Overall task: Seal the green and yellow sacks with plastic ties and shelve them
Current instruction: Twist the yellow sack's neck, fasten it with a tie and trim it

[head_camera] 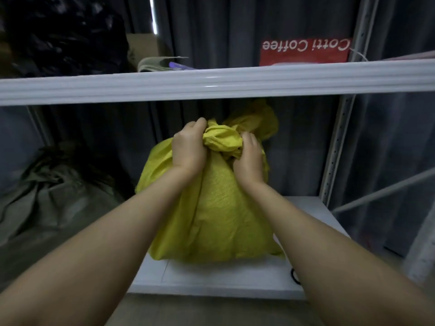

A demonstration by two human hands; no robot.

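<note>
Gripping the gathered neck, the left hand (188, 149) and right hand (249, 158) each have fingers (200, 123) clenched on the yellow sack (219, 208), which sits mid-frame on the lower shelf (235, 276). It looks soft, full and probably weighty; the bunched neck seems the best hold. At lower left, a dim green sack (47, 196) lies blurred. No tie is discernible; the arms hide the sack's sides.

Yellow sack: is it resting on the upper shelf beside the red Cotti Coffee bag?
No, the yellow sack sits on the lower shelf, with both hands gripping its bunched neck.
</note>
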